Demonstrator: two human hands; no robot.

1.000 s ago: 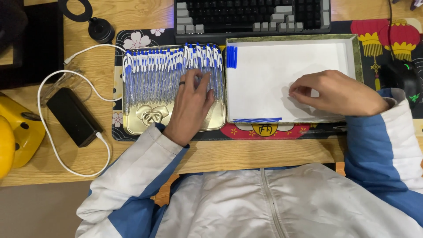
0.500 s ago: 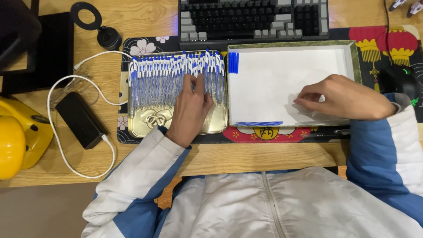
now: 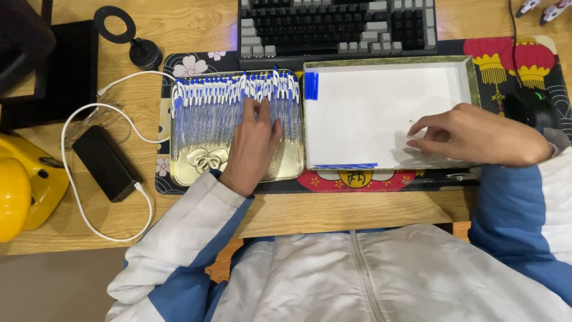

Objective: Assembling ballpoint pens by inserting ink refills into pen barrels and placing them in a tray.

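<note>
Both hands palm-down — left (image 3: pixel 253 143) fingers spread, right (image 3: pixel 471 136) fingertips pinched together.

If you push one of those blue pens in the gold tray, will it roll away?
Probably a little. The pens look thin and round, so one could roll, but they lie packed side by side, and the tray has a rim. They look light. The left hand rests on them.

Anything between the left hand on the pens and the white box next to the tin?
Nothing visible. The left hand rests on the pens in the gold tin; the white box lies right beside it. The right hand is at its far side.
</note>
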